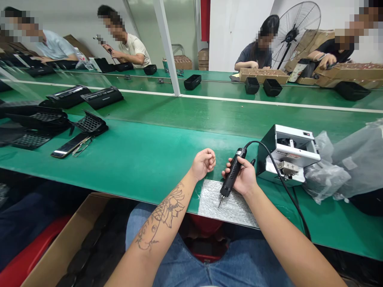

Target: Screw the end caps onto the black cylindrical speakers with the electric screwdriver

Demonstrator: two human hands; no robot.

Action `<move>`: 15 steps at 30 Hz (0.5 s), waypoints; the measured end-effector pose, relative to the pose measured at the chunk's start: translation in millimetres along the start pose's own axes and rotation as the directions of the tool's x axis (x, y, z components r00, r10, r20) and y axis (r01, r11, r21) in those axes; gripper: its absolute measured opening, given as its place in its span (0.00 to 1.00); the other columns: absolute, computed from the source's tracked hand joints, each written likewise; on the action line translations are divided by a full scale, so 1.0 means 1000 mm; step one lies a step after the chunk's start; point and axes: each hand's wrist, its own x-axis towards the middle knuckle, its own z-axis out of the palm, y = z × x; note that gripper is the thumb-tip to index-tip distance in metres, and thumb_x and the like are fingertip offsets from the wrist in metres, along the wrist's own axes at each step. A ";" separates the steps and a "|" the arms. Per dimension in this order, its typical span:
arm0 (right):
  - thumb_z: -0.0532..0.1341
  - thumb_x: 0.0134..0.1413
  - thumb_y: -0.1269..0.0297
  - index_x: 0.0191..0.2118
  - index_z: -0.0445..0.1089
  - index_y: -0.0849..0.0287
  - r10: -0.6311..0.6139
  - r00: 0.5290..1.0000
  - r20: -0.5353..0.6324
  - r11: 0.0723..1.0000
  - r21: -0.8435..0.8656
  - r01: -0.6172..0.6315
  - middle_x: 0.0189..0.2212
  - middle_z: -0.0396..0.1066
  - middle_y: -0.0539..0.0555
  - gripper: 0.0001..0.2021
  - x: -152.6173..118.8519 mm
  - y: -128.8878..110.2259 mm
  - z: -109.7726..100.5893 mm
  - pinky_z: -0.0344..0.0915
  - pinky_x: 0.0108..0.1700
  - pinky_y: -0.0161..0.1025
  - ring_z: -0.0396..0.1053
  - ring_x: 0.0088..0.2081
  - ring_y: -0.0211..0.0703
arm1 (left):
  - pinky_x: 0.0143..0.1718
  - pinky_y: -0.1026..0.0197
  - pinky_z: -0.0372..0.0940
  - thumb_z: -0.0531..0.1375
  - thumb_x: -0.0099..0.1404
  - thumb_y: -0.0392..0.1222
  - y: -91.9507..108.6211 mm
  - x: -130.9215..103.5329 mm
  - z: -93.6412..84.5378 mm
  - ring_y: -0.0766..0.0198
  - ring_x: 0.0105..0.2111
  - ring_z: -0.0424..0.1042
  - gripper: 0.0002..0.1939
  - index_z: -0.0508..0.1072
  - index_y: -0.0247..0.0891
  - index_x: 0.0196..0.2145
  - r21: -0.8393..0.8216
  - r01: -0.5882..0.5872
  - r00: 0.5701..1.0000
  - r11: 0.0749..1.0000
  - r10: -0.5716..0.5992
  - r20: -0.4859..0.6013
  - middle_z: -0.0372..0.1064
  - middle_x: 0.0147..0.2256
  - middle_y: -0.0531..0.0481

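Note:
My right hand (245, 177) is wrapped round a black electric screwdriver (233, 173), whose bit points down and toward me above a sheet of bubble wrap (209, 199) at the bench edge. A black cord runs from its top end over to the right. Just left of the tool, my left hand (204, 163) is closed with the fingers curled in; whatever may be inside them is hidden. Beside my right hand stands a white and black screw feeder (289, 151) with a metal piece at its front.
At the left lie a phone (70, 145), keys (82, 146) and black plastic housings (89, 121). Clear plastic bags (326, 177) sit right of the feeder. A green conveyor belt (215, 111) runs across behind a white post (167, 48). Several people work opposite. A cardboard box (68, 235) stands below left.

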 end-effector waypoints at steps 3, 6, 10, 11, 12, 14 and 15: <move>0.61 0.57 0.59 0.39 0.70 0.58 0.001 1.000 -0.002 1.000 -0.002 -0.001 0.26 0.73 0.53 0.09 0.000 0.000 0.000 0.75 0.34 0.50 0.71 0.24 0.44 | 0.15 0.69 0.49 0.62 0.54 0.43 0.000 0.000 0.000 0.70 0.17 0.58 0.11 0.67 0.37 0.33 0.015 -0.003 1.000 1.000 0.003 -0.010 0.59 0.21 0.57; 0.61 0.57 0.58 0.40 0.70 0.58 0.001 1.000 -0.003 1.000 -0.003 -0.001 0.26 0.73 0.53 0.09 0.000 0.001 0.000 0.75 0.34 0.50 0.71 0.24 0.45 | 0.17 0.69 0.50 0.62 0.51 0.40 -0.002 0.001 0.000 0.71 0.18 0.59 0.11 0.67 0.37 0.33 0.046 -0.014 0.999 0.999 0.015 -0.031 0.61 0.23 0.57; 0.61 0.57 0.58 0.40 0.70 0.58 -0.002 1.000 -0.005 1.000 -0.006 0.002 0.26 0.73 0.53 0.09 0.000 0.000 0.000 0.75 0.33 0.50 0.70 0.24 0.44 | 0.23 0.69 0.57 0.62 0.46 0.31 -0.008 0.004 -0.002 0.73 0.23 0.62 0.14 0.70 0.36 0.33 0.120 -0.072 0.994 0.990 0.081 -0.077 0.66 0.28 0.55; 0.61 0.57 0.58 0.40 0.70 0.58 -0.001 1.000 -0.004 1.000 -0.007 0.001 0.26 0.73 0.53 0.09 0.000 0.000 0.001 0.75 0.33 0.50 0.70 0.24 0.44 | 0.24 0.69 0.58 0.62 0.45 0.29 -0.010 0.005 -0.003 0.73 0.24 0.62 0.15 0.71 0.35 0.34 0.142 -0.083 0.992 0.986 0.096 -0.087 0.67 0.30 0.55; 0.61 0.57 0.58 0.39 0.70 0.58 -0.001 1.000 -0.003 1.000 -0.009 0.001 0.26 0.73 0.53 0.09 -0.001 0.000 0.001 0.75 0.33 0.50 0.70 0.24 0.44 | 0.26 0.69 0.58 0.61 0.44 0.27 -0.012 0.006 -0.004 0.74 0.25 0.63 0.16 0.72 0.35 0.34 0.163 -0.090 0.990 0.983 0.106 -0.096 0.67 0.30 0.54; 0.60 0.57 0.58 0.39 0.70 0.58 0.000 1.000 -0.002 1.000 -0.011 0.000 0.26 0.73 0.53 0.09 -0.002 0.000 0.001 0.75 0.32 0.49 0.70 0.24 0.44 | 0.27 0.70 0.58 0.61 0.44 0.25 -0.014 0.006 -0.005 0.74 0.27 0.63 0.18 0.73 0.35 0.35 0.200 -0.090 0.988 0.976 0.113 -0.107 0.67 0.31 0.54; 0.60 0.57 0.58 0.39 0.70 0.58 0.001 1.000 -0.003 1.000 -0.011 -0.001 0.26 0.73 0.53 0.09 -0.002 0.000 0.002 0.74 0.32 0.49 0.70 0.24 0.44 | 0.28 0.70 0.58 0.61 0.44 0.25 -0.015 0.007 -0.006 0.74 0.27 0.63 0.19 0.74 0.35 0.36 0.216 -0.088 0.987 0.973 0.114 -0.109 0.67 0.32 0.54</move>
